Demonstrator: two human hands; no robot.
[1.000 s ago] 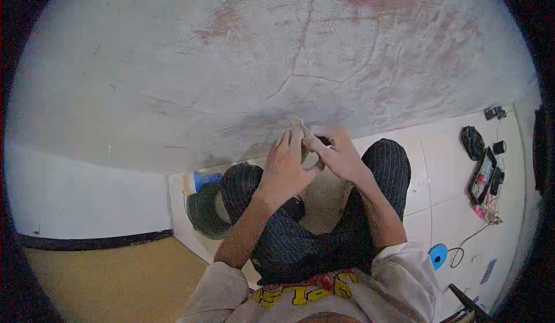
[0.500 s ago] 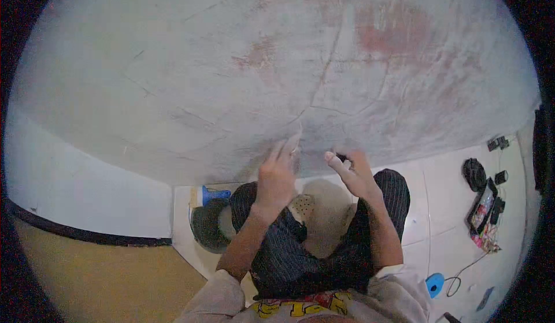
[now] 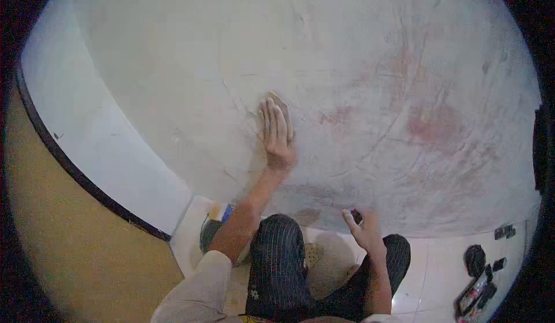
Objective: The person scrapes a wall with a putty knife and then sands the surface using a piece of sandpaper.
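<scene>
My left grip point(image 3: 276, 132) lies flat, fingers together, pressing sandpaper point(image 3: 281, 100) on the plastered wall point(image 3: 376, 63), with bare wall wide around it. My right grip point(image 3: 363, 229) hangs half-curled near the wall's bottom edge; I cannot tell whether it pinches anything.

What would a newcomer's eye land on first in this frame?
The left hand, pressed flat high on the big grey wall, its fingers over a small tan sheet. Next, the reddish blotches on the wall's right side, and the right hand lower down above the striped trousers, by a small dark thing too blurred to name.
</scene>
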